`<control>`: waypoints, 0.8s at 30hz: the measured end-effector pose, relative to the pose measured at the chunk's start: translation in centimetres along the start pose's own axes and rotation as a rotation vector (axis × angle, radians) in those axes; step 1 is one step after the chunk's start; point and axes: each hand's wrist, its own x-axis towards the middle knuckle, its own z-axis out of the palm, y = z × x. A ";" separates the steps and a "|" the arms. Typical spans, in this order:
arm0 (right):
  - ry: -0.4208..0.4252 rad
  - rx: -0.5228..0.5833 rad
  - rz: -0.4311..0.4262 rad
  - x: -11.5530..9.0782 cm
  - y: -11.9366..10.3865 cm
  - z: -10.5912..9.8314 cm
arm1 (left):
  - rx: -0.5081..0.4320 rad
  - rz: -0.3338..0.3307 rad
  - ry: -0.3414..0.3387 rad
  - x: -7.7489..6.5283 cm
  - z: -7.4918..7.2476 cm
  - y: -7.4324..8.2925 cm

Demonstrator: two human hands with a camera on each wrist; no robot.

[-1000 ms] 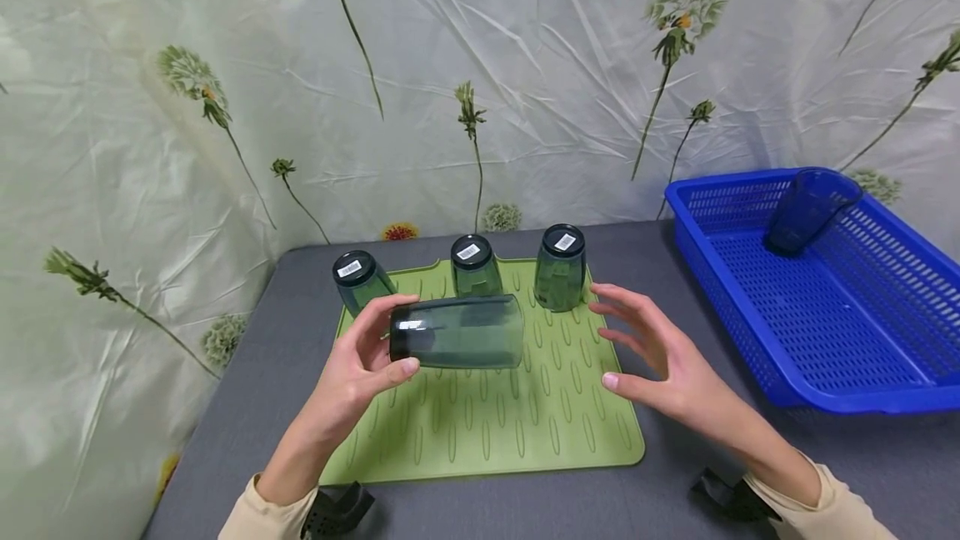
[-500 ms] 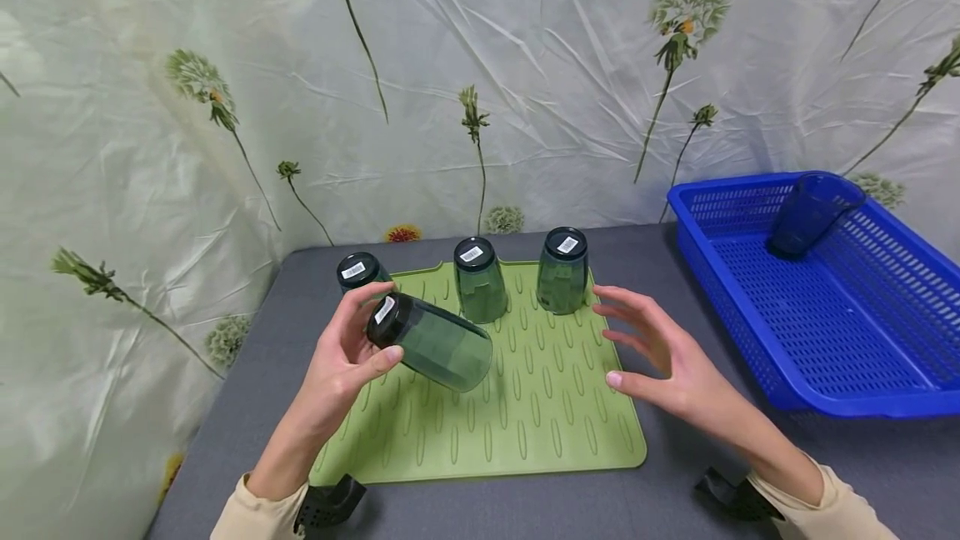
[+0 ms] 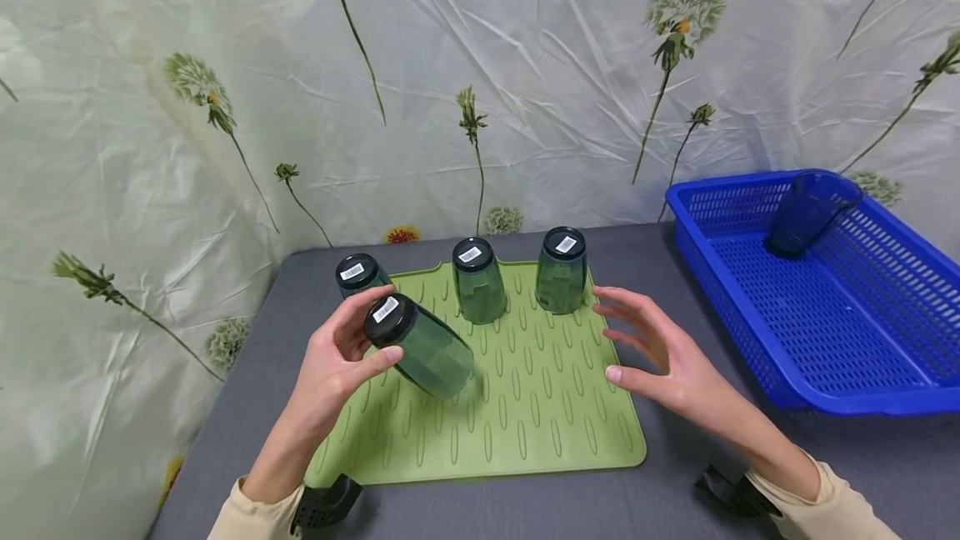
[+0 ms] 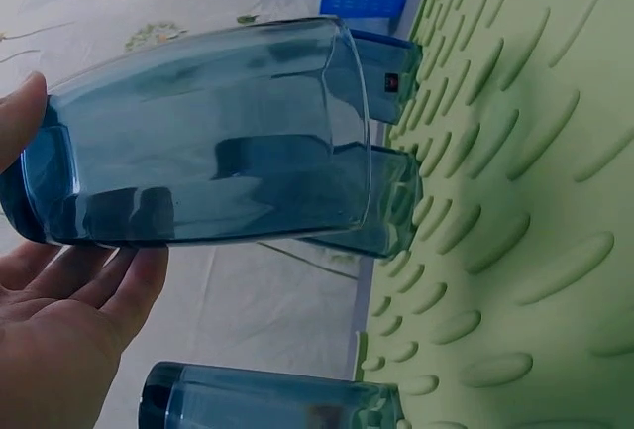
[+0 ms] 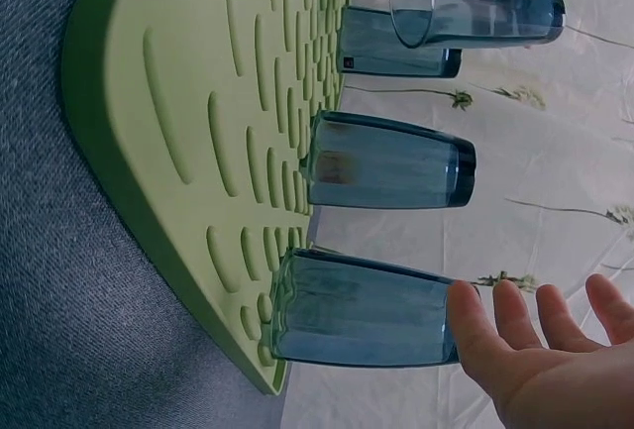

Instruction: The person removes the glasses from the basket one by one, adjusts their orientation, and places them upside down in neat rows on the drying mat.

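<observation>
My left hand point(image 3: 333, 361) grips a dark green glass point(image 3: 427, 352) near its base, thumb on one side and fingers on the other. The glass tilts mouth-down to the right, held above the green ribbed mat point(image 3: 525, 432). Its base carries a white label. Along the mat's far edge three matching glasses stand upside down: a left glass point(image 3: 360, 272) partly hidden by the held one, a middle glass point(image 3: 480, 286) and a right glass point(image 3: 561, 273). My right hand point(image 3: 667, 357), fingers spread and holding nothing, hovers by the mat's right side, near the right glass.
A blue perforated basket point(image 3: 750, 332) stands at the right of the grey table point(image 3: 585, 507). Another glass point(image 3: 810, 213) leans inside its far end. A flower-printed sheet point(image 3: 420, 48) hangs behind the table and along its left side.
The held glass has turned from lying nearly level to tilting mouth-down, and its mouth has come lower and leftward. My left hand shifted slightly left; the right hand barely moved.
</observation>
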 end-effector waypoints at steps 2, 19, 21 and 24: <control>0.000 -0.003 0.000 0.0 0.0 -0.1 | 0.015 -0.003 0.003 0.0 0.0 0.0; -0.001 -0.014 -0.011 0.1 0.4 0.0 | 0.121 -0.023 0.018 -0.2 -1.0 -0.2; -0.002 -0.020 -0.006 0.1 0.4 0.0 | 0.124 -0.013 0.024 -0.2 -1.2 -0.1; -0.003 -0.029 0.012 0.0 0.3 -0.1 | 0.132 -0.014 0.041 -0.2 -1.5 0.1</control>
